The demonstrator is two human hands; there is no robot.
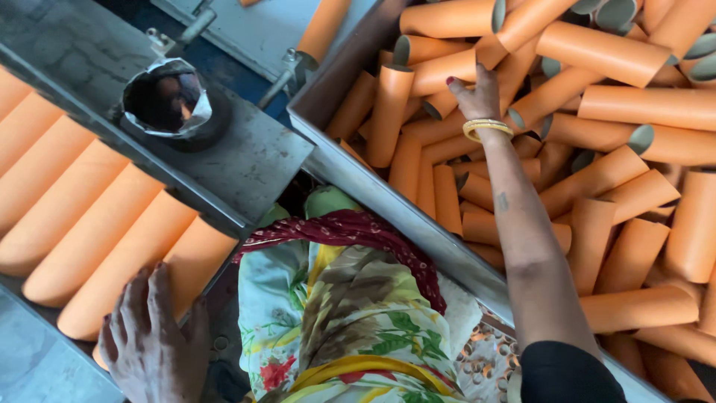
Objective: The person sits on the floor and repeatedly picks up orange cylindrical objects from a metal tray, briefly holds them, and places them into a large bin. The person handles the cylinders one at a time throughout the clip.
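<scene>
The right hand [477,97] is sunk among loose orange tubes [597,52] piled in the metal bin [388,205], its grip hidden. The left hand [153,339] is laid flat, fingers spread, on a tube [112,276] at the tray's near edge.

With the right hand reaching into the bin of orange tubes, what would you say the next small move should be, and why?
Probably close the right hand around one orange tube right beneath it. The hand rests on the pile in the bin with fingers spread and nothing clearly gripped, while the left hand rests at the near end of the row of tubes lying side by side.
</scene>
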